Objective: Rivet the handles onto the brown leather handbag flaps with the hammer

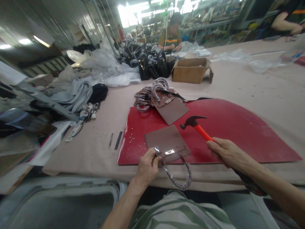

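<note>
My right hand [225,152] is wrapped round the orange handle of a claw hammer [199,127], whose dark head is raised over a red sheet [228,127]. The fingers of my left hand [148,165] pinch a short shiny metal piece [156,150] at the near edge of a brown bag panel [164,140]. That panel lies flat on the red sheet, with a metal clasp plate [170,152] on it. From its near side a plastic-wrapped handle [183,186] loops over the table edge. The lower end of the metal piece is hidden by my fingers.
Similar brown panels [171,111] with wrapped handles are piled behind. A metal rod [111,140] and a dark strip [118,140] lie left of the sheet. Farther back are a cardboard box [188,74], black bags [152,68] and a seated person [170,38].
</note>
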`<state>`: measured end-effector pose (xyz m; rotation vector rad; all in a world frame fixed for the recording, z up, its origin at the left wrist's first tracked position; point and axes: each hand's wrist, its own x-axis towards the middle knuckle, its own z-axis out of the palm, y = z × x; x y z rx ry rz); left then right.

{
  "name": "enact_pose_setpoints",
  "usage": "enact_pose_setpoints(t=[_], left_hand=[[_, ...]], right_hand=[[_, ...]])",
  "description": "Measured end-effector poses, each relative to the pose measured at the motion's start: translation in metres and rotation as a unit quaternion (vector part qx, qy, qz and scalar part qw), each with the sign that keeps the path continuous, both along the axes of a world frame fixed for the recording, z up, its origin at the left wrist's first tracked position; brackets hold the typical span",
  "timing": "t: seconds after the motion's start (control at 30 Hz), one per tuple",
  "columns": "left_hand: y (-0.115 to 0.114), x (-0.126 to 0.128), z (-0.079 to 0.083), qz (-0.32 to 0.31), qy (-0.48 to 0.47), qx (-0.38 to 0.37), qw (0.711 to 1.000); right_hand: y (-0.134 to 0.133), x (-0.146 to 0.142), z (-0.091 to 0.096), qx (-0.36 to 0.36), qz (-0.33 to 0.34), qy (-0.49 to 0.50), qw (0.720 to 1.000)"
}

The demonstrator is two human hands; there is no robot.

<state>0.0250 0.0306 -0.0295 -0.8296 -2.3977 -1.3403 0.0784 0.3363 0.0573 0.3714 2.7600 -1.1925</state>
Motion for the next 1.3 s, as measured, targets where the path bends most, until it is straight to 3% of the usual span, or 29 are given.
enact_pose_setpoints(t=[0.03, 0.1, 0.2, 0.27, 0.37, 0.43, 0.5, 0.57, 0.63, 0.7, 0.83, 1.0, 1.13, 1.3], left_hand=[[-0.001, 0.0, -0.001, 0.001, 0.004, 0.004, 1.0], [-0.002, -0.001, -0.004, 0.003, 0.013, 0.009, 1.0], [-0.004, -0.002, -0.008, 0.007, 0.016, 0.004, 1.0], [-0.004, -0.002, -0.009, 0.008, 0.017, -0.001, 1.0], [-0.003, 0.0, -0.007, 0.008, 0.011, 0.005, 1.0], [-0.002, 0.001, -0.007, 0.008, -0.012, 0.015, 1.0], [-0.003, 0.001, -0.007, 0.025, -0.069, 0.05, 0.996], [-0.007, -0.002, -0.007, 0.066, -0.145, 0.138, 0.978], [-0.015, -0.009, -0.006, 0.104, -0.192, 0.233, 0.948], [-0.027, -0.019, -0.005, 0.128, -0.185, 0.273, 0.935], [-0.053, -0.037, -0.001, 0.173, -0.14, 0.25, 0.942], [-0.079, -0.049, -0.005, 0.226, -0.178, 0.267, 0.92], [-0.09, -0.053, -0.015, 0.249, -0.207, 0.296, 0.899], [-0.093, -0.05, -0.024, 0.254, -0.183, 0.26, 0.913]], right_hand=[[0.009, -0.003, -0.009, 0.006, -0.024, -0.017, 1.0], [0.025, -0.007, -0.024, 0.114, -0.04, -0.003, 0.993], [0.03, -0.012, -0.034, 0.339, -0.028, 0.062, 0.938], [0.017, -0.014, -0.036, 0.394, -0.008, 0.131, 0.91], [-0.027, -0.012, -0.043, 0.307, 0.073, 0.235, 0.919], [-0.06, -0.008, -0.053, 0.234, 0.153, 0.242, 0.929], [-0.086, -0.003, -0.065, 0.227, 0.184, 0.225, 0.929], [-0.099, 0.0, -0.075, 0.24, 0.177, 0.212, 0.931], [-0.101, 0.0, -0.08, 0.243, 0.169, 0.208, 0.932], [-0.097, -0.001, -0.08, 0.244, 0.172, 0.208, 0.931], [-0.094, -0.004, -0.073, 0.254, 0.166, 0.208, 0.93], [-0.097, -0.005, -0.067, 0.258, 0.156, 0.215, 0.929], [-0.094, -0.005, -0.063, 0.25, 0.149, 0.199, 0.936], [-0.094, -0.003, -0.062, 0.247, 0.142, 0.184, 0.941]])
